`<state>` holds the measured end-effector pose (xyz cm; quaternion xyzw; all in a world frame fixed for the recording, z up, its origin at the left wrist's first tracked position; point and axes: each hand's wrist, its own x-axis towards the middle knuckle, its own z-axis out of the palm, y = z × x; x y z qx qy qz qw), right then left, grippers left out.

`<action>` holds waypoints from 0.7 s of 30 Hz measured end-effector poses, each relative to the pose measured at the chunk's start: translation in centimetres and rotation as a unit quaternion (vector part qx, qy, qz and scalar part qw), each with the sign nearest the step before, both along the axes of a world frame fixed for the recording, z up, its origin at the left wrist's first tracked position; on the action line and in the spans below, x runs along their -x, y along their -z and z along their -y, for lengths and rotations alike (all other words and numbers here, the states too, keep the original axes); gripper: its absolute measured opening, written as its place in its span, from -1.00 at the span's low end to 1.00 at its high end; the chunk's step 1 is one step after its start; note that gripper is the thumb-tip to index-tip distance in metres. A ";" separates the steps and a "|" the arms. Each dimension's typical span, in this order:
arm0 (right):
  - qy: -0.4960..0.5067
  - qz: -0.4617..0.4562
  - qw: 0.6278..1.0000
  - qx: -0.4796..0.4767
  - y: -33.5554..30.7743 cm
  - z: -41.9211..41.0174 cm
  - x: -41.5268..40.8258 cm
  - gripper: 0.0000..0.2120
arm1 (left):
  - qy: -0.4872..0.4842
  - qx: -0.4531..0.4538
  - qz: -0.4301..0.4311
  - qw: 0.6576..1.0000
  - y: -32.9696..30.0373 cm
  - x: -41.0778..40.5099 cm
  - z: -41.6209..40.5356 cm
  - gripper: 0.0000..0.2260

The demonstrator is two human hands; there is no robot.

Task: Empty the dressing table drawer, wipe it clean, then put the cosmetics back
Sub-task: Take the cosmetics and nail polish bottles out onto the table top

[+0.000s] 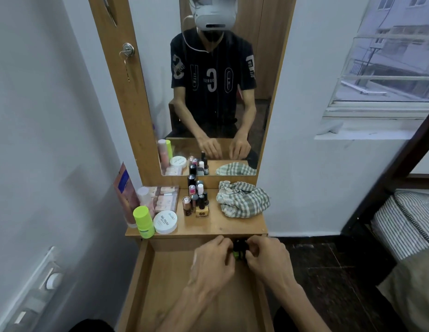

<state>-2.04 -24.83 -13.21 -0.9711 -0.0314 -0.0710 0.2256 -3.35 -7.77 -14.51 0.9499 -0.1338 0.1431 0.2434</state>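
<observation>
**Drawer nearly bare, last small pieces at its back edge**

Drawer [175, 279] stands pulled open in the lower middle of the frame, its long axis running from the viewer up toward the tabletop [232, 226]. Both hands meet at its far right corner, just under the tabletop's front lip. The left hand [214, 262] and the right hand [268, 258] have fingers curled inward around a cluster of small dark items [239, 248], one with a green part showing; both are about equally near. Exactly what these items are, and how many, cannot be made out, since fingers cover most of them.

Higher in the frame, on the tabletop, stand the nail polish bottles [196, 200], a white jar [165, 221], a lime-capped bottle [144, 221] and a checked cloth [243, 198] at the right. Lifting the cluster up and away onto the tabletop looks like the move at hand.
</observation>
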 end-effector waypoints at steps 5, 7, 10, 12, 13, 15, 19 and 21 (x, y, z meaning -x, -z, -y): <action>-0.018 0.002 1.000 0.008 1.2 -0.2 0.2 -0.80 | -0.014 -0.047 -0.051 0.997 1.8 -1.0 1.3 -0.63; -0.021 0.005 1.000 0.012 1.5 -0.6 0.1 -0.84 | -0.015 -0.052 -0.057 0.997 2.1 -1.4 1.6 -0.65; -0.018 0.007 1.000 0.024 2.0 -0.7 -0.2 -0.85 | -0.015 -0.047 -0.062 0.997 2.4 -1.8 1.9 -0.66; -0.013 0.011 0.999 0.028 2.5 -0.6 -0.3 -0.84 | -0.013 -0.043 -0.059 0.997 2.6 -1.8 2.0 -0.67; -0.011 0.013 0.999 0.029 2.6 -0.6 -0.3 -0.83 | -0.012 -0.040 -0.056 0.998 2.6 -1.8 2.0 -0.68; -0.009 0.014 0.999 0.028 2.8 -0.6 -0.3 -0.83 | -0.010 -0.032 -0.054 0.998 2.7 -1.5 2.0 -0.74; -0.004 0.009 1.000 0.002 2.6 -0.7 -0.2 -0.91 | -0.005 -0.025 -0.064 0.998 2.5 -0.8 1.4 -0.86; -0.008 -0.003 1.000 -0.013 2.3 -0.7 0.1 -0.94 | -0.008 -0.018 -0.062 0.998 2.2 -0.3 0.8 -0.87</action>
